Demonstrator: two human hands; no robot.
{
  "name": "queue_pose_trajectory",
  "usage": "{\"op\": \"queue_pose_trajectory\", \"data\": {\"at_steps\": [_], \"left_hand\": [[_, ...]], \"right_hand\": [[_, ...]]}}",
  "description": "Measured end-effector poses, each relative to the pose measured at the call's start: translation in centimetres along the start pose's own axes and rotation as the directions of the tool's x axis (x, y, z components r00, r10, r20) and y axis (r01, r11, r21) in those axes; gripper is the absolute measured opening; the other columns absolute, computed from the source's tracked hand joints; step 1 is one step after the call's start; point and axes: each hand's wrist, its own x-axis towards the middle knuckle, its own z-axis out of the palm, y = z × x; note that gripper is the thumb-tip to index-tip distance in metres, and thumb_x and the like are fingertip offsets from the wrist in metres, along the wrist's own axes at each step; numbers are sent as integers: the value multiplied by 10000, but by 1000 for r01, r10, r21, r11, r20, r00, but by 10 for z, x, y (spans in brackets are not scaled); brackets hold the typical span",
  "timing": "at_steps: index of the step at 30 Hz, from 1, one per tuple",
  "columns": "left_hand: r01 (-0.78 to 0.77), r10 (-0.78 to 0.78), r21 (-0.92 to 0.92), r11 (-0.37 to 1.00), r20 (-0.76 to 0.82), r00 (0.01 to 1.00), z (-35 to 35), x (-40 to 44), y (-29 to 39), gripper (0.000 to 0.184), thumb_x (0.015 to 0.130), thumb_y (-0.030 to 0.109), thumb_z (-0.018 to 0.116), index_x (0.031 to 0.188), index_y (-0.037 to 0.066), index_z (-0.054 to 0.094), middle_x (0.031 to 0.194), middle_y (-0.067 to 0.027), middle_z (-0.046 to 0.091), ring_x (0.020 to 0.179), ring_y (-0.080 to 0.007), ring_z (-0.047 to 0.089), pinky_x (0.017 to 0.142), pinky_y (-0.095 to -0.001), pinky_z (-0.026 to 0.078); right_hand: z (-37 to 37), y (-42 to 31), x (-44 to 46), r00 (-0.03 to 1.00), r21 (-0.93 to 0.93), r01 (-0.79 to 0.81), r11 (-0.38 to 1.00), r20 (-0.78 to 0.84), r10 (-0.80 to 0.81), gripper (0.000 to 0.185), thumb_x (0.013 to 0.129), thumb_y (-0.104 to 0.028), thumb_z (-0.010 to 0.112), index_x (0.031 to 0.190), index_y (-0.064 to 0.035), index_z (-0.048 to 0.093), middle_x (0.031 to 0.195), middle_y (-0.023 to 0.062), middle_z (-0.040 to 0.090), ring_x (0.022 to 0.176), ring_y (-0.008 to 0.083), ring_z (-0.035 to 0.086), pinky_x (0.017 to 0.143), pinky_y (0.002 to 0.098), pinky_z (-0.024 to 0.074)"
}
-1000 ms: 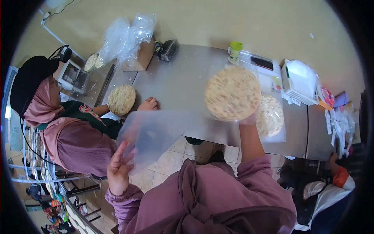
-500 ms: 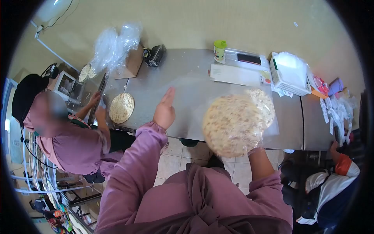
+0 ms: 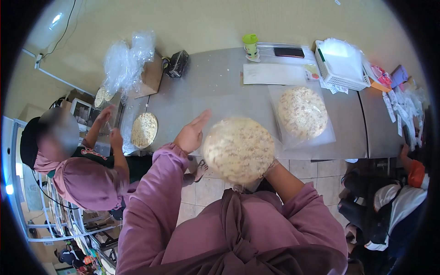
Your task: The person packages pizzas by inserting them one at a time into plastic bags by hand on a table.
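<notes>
A large round flatbread (image 3: 238, 151), pale with light brown spots and wrapped in clear plastic, is held up over the table's front edge. My right hand (image 3: 273, 169) grips it from the lower right; its fingers are mostly hidden behind the bread and plastic. To the left of the bread, my left hand (image 3: 190, 136) is open, fingers stretched out and pointing up to the right, with nothing in it. Another flatbread in clear plastic (image 3: 302, 113) lies on the table to the right. A bare-looking flatbread (image 3: 144, 130) rests on the table at the left.
On the steel table (image 3: 206, 91) stand a green-lidded cup (image 3: 250, 46), a phone (image 3: 289, 52), a white board (image 3: 270, 74) and a white basket (image 3: 341, 66). Plastic bags (image 3: 123, 64) fill a carton at the left. One co-worker (image 3: 87, 169) is left; another person (image 3: 394, 206) is right.
My right hand has brought the wrapped flatbread left and nearer my left hand, off the other wrapped one, which now shows fully. The left co-worker's hands have risen.
</notes>
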Motion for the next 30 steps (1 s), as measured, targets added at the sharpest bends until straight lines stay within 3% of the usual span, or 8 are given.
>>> {"op": "queue_pose_trajectory", "data": {"at_steps": [6, 9, 11, 15, 22, 25, 28, 30], "left_hand": [[-15, 14, 29, 999, 11, 1000, 22, -20, 14, 666, 668, -143, 370, 1294, 82, 380, 1326, -140, 381, 1161, -325, 425, 911, -318, 410], [6, 3, 50, 999, -174, 985, 36, -22, 25, 470, 722, -51, 436, 1177, 60, 479, 1205, -168, 483, 1079, -330, 478, 908, -352, 407], [155, -135, 3, 988, -475, 870, 47, -25, 24, 242, 739, 18, 471, 968, 43, 545, 1013, -162, 553, 967, -337, 510, 801, -396, 436], [307, -257, 111, 945, -328, 909, 52, -33, 12, 103, 736, 78, 509, 829, 39, 524, 859, -152, 548, 821, -350, 523, 688, -424, 436], [138, -187, -185, 973, -280, 941, 76, -43, 39, 74, 748, 90, 536, 753, 19, 514, 723, -164, 517, 669, -340, 520, 591, -389, 419], [156, -248, -341, 927, -248, 937, 86, -45, 54, 117, 746, 81, 575, 719, -5, 500, 665, -144, 501, 593, -270, 507, 549, -326, 406], [238, -341, -360, 902, -257, 904, 91, -54, 46, 124, 746, 89, 581, 720, -3, 503, 666, -137, 507, 589, -255, 509, 543, -324, 403], [249, -342, -334, 909, -255, 904, 92, -63, 36, 131, 743, 99, 589, 723, -2, 508, 666, -134, 510, 583, -247, 508, 539, -321, 400]], "right_hand": [[14, -9, 18, 978, 139, 183, 973, 79, -195, 537, 872, -434, 378, 1282, -88, 397, 1284, 135, 434, 1143, 305, 455, 910, 476, 419], [26, -8, 21, 966, 140, 256, 956, -24, -256, 567, 854, -467, 376, 1272, -86, 408, 1287, 146, 426, 1152, 337, 438, 914, 504, 403], [34, -7, 21, 958, 150, 286, 946, -42, -283, 584, 854, -492, 363, 1274, -89, 404, 1294, 150, 416, 1162, 345, 423, 931, 511, 380], [51, -2, 24, 932, 113, 362, 925, -67, -356, 651, 852, -578, 290, 1290, -106, 380, 1314, 141, 393, 1190, 360, 383, 977, 524, 312], [47, 7, 59, 887, 85, 444, 892, -181, -424, 743, 814, -674, 217, 1282, -121, 384, 1293, 114, 419, 1180, 341, 395, 980, 506, 310], [44, 13, 64, 879, 9, 439, 899, -213, -427, 686, 834, -613, 268, 1264, -92, 394, 1257, 126, 450, 1166, 327, 414, 982, 485, 319], [22, 4, 58, 955, 54, 282, 958, -115, -274, 595, 815, -418, 419, 1273, -41, 376, 1271, 143, 432, 1164, 319, 421, 986, 483, 314], [12, -8, 51, 995, -180, 48, 983, -83, -64, 559, 722, -182, 497, 1245, -19, 385, 1230, 159, 462, 1160, 326, 422, 986, 475, 323]]}}
